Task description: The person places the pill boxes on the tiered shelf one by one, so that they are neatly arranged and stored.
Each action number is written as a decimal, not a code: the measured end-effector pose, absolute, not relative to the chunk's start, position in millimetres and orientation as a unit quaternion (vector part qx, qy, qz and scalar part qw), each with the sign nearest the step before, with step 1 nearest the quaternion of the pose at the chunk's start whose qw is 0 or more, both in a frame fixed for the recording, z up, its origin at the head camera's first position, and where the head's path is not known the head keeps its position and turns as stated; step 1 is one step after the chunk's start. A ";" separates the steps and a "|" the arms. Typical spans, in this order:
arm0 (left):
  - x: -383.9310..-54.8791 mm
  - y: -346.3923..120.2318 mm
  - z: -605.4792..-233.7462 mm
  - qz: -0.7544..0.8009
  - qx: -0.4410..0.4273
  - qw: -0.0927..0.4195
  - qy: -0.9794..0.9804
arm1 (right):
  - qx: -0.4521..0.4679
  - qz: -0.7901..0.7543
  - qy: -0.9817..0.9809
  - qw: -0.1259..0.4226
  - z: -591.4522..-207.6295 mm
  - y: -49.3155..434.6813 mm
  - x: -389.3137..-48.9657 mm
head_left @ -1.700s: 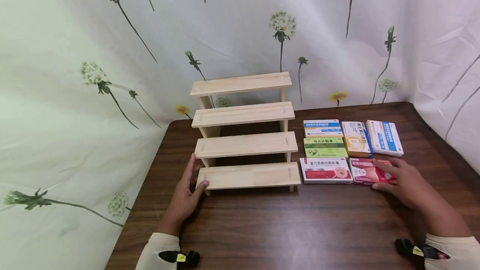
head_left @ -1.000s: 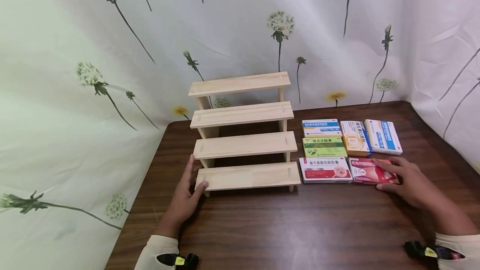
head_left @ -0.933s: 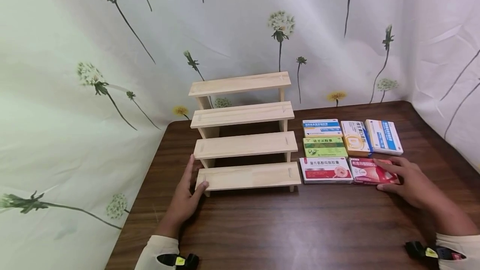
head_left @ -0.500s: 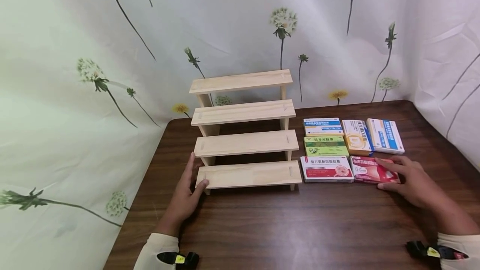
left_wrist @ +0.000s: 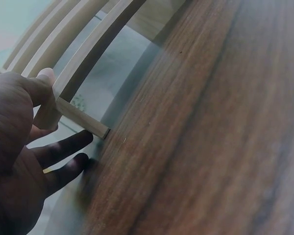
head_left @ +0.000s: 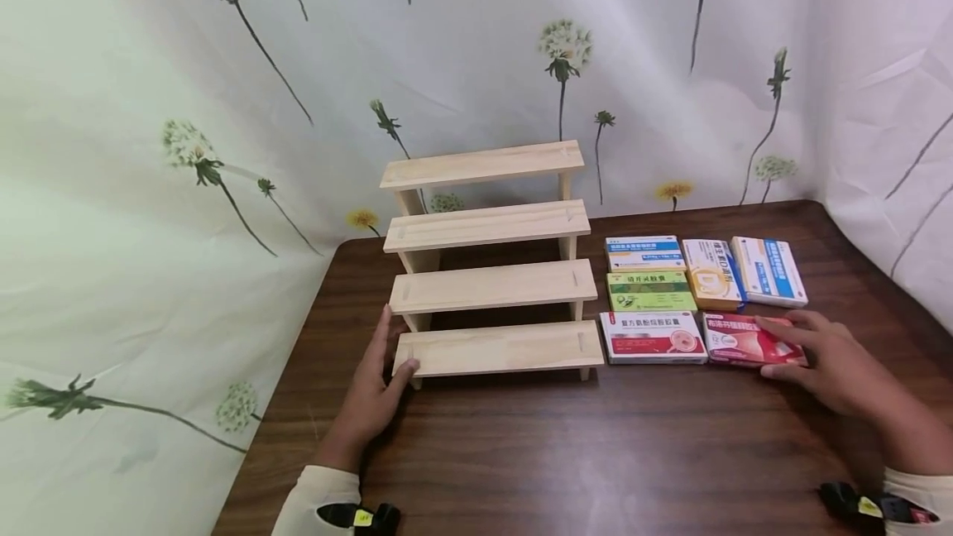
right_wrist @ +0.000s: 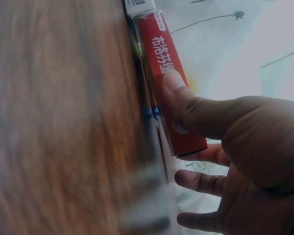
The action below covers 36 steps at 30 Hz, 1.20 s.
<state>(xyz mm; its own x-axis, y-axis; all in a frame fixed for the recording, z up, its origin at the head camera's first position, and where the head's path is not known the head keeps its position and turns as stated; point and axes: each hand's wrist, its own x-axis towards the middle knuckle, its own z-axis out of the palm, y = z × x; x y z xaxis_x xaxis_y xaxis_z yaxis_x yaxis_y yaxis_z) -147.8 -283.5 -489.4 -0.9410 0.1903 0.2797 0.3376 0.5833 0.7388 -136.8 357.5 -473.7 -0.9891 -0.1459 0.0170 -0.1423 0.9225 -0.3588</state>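
Observation:
A stepped wooden display shelf point(head_left: 493, 286) with several plank tiers stands on the table. At the left end of its lowest tier, my left hand point(head_left: 375, 395) pinches the plank, thumb on the front edge; the left wrist view shows other fingers spread beside the support leg. To the right, my right hand point(head_left: 837, 362) grips a red medicine box point(head_left: 737, 339) by its right end. In the right wrist view the thumb presses the box's side face, and some fingers hang free of it. The far fingertips are partly hidden behind the box.
More medicine boxes lie flat around the red one: a white-and-red box point(head_left: 651, 337), a green box point(head_left: 649, 292), a yellow-and-white box point(head_left: 713, 275) and two blue-and-white boxes, one at the far right point(head_left: 768, 271). A dandelion-print curtain point(head_left: 462, 40) hangs behind the brown table point(head_left: 566, 453).
My right hand has shifted slightly right along the red medicine box, which stays about in place beside the white-and-red one. The left hand keeps its place on the shelf.

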 end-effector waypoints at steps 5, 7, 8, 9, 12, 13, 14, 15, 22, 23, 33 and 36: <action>-147.2 -282.6 -491.3 -0.436 -0.154 0.081 -0.883 | -0.070 -0.170 0.983 0.005 -468.6 360.6 -130.9; -146.6 -283.0 -491.9 -0.438 -0.154 0.079 -0.882 | -0.067 -0.170 0.983 0.008 -466.0 361.7 -128.8; -146.5 -283.2 -492.0 -0.438 -0.153 0.078 -0.883 | -0.066 -0.169 0.983 0.008 -464.8 361.9 -128.2; -146.5 -283.3 -492.1 -0.438 -0.152 0.078 -0.882 | -0.065 -0.169 0.984 0.010 -463.3 362.1 -127.9; -147.2 -284.0 -492.1 -0.439 -0.151 0.078 -0.882 | -0.074 -0.164 0.984 0.005 -458.0 362.3 -129.5; -147.4 -284.3 -492.0 -0.439 -0.150 0.079 -0.882 | -0.077 -0.159 0.984 0.007 -455.5 362.3 -130.7; -147.6 -284.5 -492.0 -0.441 -0.151 0.079 -0.881 | -0.082 -0.155 0.984 0.008 -452.8 362.6 -132.4; -147.7 -284.8 -491.9 -0.440 -0.150 0.079 -0.882 | -0.084 -0.152 0.985 0.012 -449.3 363.1 -133.8; -148.1 -284.6 -490.3 -0.438 -0.148 0.076 -0.883 | -0.095 -0.126 0.987 0.037 -422.1 364.7 -143.9; -148.2 -284.3 -489.8 -0.438 -0.149 0.076 -0.883 | -0.095 -0.123 0.987 0.041 -418.4 364.3 -145.3; -147.0 -283.6 -488.5 -0.436 -0.146 0.076 -0.885 | -0.147 -0.114 0.982 0.017 -387.9 357.5 -161.0; -147.9 -283.7 -488.8 -0.433 -0.147 0.077 -0.886 | -0.165 -0.123 0.978 -0.024 -383.1 352.8 -167.0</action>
<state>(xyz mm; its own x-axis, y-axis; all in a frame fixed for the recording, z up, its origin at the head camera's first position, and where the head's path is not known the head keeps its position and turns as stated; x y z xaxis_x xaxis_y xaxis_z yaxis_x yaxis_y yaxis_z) -147.9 -283.7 -488.8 -0.9447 0.1942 0.2641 0.3277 0.5821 0.7442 -167.0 352.8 -383.1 -0.9446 -0.3164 0.0873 -0.3281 0.9154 -0.2332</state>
